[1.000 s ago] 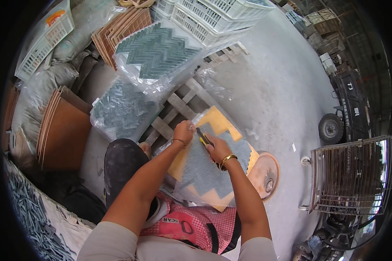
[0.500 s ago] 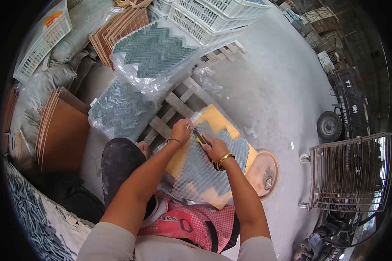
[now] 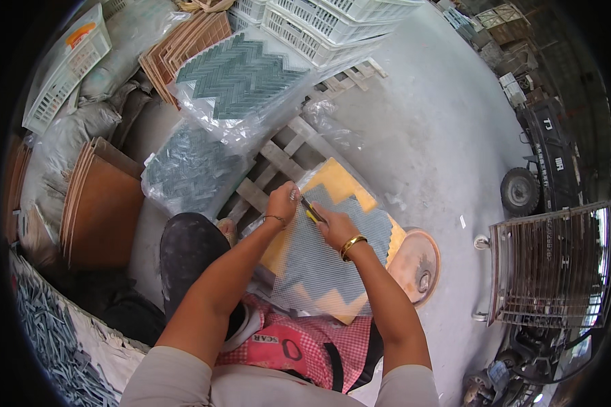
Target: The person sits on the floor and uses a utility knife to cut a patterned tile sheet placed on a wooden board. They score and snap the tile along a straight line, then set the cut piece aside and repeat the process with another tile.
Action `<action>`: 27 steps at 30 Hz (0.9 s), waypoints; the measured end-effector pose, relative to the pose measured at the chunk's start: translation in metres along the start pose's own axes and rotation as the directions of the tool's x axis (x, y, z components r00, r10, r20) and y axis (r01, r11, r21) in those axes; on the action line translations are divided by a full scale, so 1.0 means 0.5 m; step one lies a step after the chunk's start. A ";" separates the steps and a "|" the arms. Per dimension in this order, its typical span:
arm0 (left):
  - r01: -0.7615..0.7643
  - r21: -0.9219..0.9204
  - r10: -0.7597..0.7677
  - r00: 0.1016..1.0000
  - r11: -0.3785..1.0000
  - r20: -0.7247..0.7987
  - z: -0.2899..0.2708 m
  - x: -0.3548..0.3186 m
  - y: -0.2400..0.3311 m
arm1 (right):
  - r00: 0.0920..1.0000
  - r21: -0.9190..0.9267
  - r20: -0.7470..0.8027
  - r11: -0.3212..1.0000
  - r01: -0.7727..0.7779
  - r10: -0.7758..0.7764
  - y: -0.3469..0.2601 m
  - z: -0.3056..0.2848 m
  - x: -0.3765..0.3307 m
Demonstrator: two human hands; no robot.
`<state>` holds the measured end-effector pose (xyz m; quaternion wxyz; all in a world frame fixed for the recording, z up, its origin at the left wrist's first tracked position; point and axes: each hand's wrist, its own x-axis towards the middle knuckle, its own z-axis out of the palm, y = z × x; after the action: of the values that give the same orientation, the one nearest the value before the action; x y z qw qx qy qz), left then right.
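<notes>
In front of me lies a grey herringbone tile sheet (image 3: pixel 326 247) under white mesh, its zigzag edges resting on a yellow board (image 3: pixel 343 182). My right hand (image 3: pixel 336 230) is closed round a yellow and black utility knife (image 3: pixel 312 212), its blade pointing up and left at the mesh by the sheet's far left edge. Just left of the blade, my left hand (image 3: pixel 282 202) is closed, fingers pinched at the edge of the mesh. A small whitish bit shows at those fingertips. The palm side of both hands is hidden.
A round pinkish basin (image 3: pixel 417 266) stands to the board's right. Beyond the board are a wooden pallet (image 3: pixel 278 163), plastic-wrapped tile sheets (image 3: pixel 241 78) and stacked white crates (image 3: pixel 326 41). Brown boards (image 3: pixel 105 214) lean at left; loose tile strips (image 3: pixel 51 339) lie lower left.
My right hand has turned and shifted slightly away from me with the knife, and less of the handle shows. My left hand stays almost in place. The whole view has shifted a little.
</notes>
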<state>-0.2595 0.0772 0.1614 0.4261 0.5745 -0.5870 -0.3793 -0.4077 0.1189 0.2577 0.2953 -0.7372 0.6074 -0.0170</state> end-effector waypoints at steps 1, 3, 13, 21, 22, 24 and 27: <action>0.025 0.001 -0.025 1.000 1.000 0.016 -0.001 0.000 0.003 | 1.000 0.007 0.003 1.000 0.017 -0.017 0.002 -0.003 -0.003; 0.052 0.004 -0.052 0.998 0.999 0.035 -0.008 0.000 0.002 | 0.999 0.042 0.035 0.999 0.008 -0.009 0.002 -0.006 -0.008; 0.014 -0.009 -0.014 1.000 1.000 0.012 -0.008 -0.012 0.005 | 0.993 0.452 0.079 0.885 -0.110 0.083 0.018 0.008 -0.014; -0.011 0.011 0.011 1.000 1.000 -0.003 -0.017 -0.014 0.001 | 0.997 -0.300 0.069 0.952 0.062 -0.043 -0.007 -0.010 -0.001; -0.007 0.003 0.007 1.000 1.000 -0.006 -0.016 -0.015 0.004 | 0.997 -0.331 0.063 0.941 0.068 -0.050 -0.008 -0.009 -0.003; 0.008 -0.008 -0.008 1.000 1.000 -0.009 -0.016 -0.016 0.008 | 0.998 -0.358 0.053 0.932 0.060 -0.044 -0.010 -0.006 -0.007; 0.043 -0.032 -0.043 0.999 0.999 -0.005 -0.019 -0.017 0.006 | 0.999 -0.389 0.043 0.920 0.045 -0.030 -0.021 0.001 -0.016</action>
<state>-0.2520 0.0861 0.1670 0.4287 0.5811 -0.5670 -0.3963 -0.4006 0.1271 0.2648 0.1534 -0.7929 0.5790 0.1121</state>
